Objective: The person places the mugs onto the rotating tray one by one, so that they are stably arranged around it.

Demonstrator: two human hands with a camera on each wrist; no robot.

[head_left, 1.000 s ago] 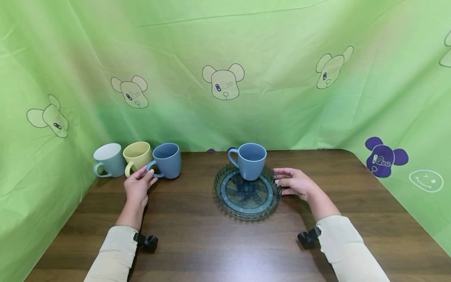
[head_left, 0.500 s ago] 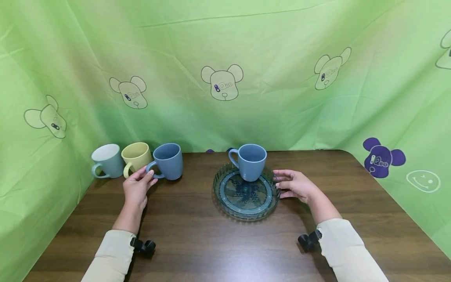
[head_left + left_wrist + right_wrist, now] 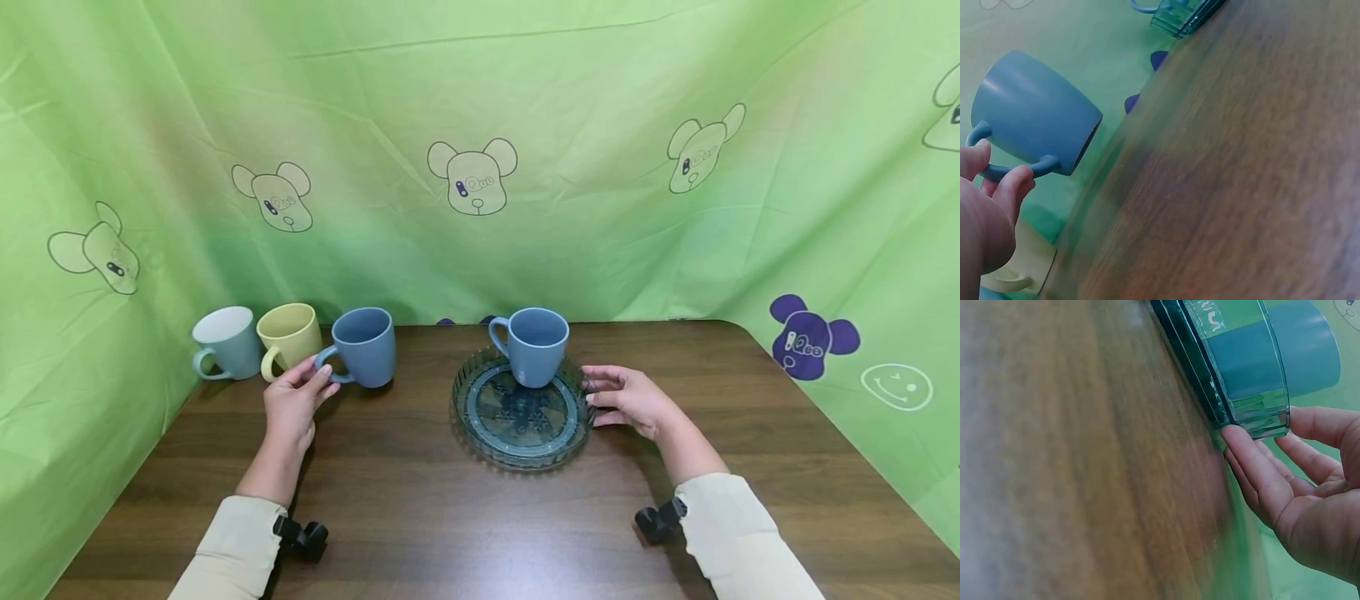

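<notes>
1. Head view: the left hand (image 3: 291, 410) pinches the handle (image 3: 1045, 165) of a blue mug (image 3: 372, 348); a firm, level hold should serve best.
2. The right hand (image 3: 633, 402), fingers spread, touches a glass dish (image 3: 517, 457); light, steady contact seems enough.
3. From the left hand, the blue mug lies toward two o'clock; from the right hand, the glass dish lies toward nine.
4. A second mug (image 3: 537, 354) stands in the glass dish, toward twelve.
</notes>
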